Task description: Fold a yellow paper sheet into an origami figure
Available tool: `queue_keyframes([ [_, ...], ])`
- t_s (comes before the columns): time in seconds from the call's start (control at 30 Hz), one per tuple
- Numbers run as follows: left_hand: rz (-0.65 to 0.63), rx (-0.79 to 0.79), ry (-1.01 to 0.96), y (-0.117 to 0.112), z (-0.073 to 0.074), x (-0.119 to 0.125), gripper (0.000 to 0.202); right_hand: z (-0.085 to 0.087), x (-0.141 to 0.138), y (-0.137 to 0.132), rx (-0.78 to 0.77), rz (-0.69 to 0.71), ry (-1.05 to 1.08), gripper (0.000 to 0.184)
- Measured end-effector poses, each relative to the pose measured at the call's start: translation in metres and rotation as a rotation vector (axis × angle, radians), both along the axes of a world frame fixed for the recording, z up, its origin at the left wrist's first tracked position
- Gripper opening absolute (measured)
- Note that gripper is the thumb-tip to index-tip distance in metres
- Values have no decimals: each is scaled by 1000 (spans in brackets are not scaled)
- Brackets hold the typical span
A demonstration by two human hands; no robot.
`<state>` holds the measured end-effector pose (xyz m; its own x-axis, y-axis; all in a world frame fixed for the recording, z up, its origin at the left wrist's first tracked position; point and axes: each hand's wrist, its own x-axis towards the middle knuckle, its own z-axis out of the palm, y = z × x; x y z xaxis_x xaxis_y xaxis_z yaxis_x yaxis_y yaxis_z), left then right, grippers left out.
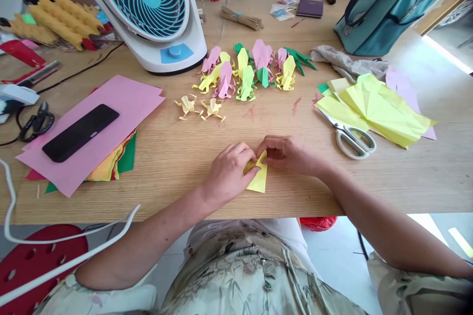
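A small piece of folded yellow paper (258,179) lies on the wooden table close to its front edge. My left hand (231,170) rests over its left side, thumb and fingers closed on the upper part. From the right, my right hand (283,154) pinches the paper's top right edge with bent fingers. The fingertips meet near the top and hide part of the fold. Beyond my hands stand two small pale-yellow origami frogs (212,108). Behind these is a cluster of pink, yellow and green folded paper figures (246,78).
Scissors (355,141) lie at right beside crumpled yellow paper sheets (380,106). At left, a black phone (80,133) rests on pink paper (131,93). A white fan (173,54) stands at the back left, a teal bag (380,15) at the back right.
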<state>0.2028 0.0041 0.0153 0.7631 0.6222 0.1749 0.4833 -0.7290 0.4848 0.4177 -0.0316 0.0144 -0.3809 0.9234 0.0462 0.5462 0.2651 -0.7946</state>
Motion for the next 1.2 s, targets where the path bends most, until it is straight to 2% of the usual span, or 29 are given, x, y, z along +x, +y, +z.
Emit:
queue_keyframes([
  [0.13, 52, 63, 57, -7, 3, 4, 5, 4, 0, -2, -30, 0, -65, 24],
  [0.23, 74, 146, 72, -15, 2, 3, 3, 5, 2, -2, 37, 59, -99, 15],
  [0.3, 78, 189, 50, -21, -1, 1, 4, 5, 3, -2, 94, 108, -102, 12],
  [0.5, 69, 240, -53, -33, -7, -8, 10, 3, 9, -6, 158, 174, -101, 20],
  [0.7, 22, 291, -52, -38, -9, -11, 15, -3, 17, -12, 252, 222, -115, 26],
  [0.87, -45, 362, 24, -38, -10, -17, 22, 0, 20, -19, 292, 269, -130, 30],
  [1.07, -166, 485, 145, -38, -11, -24, 32, 1, 24, -27, 365, 342, -232, 35],
  [1.2, -164, 483, 134, -34, -10, -24, 30, 1, 24, -32, 358, 338, -310, 42],
])
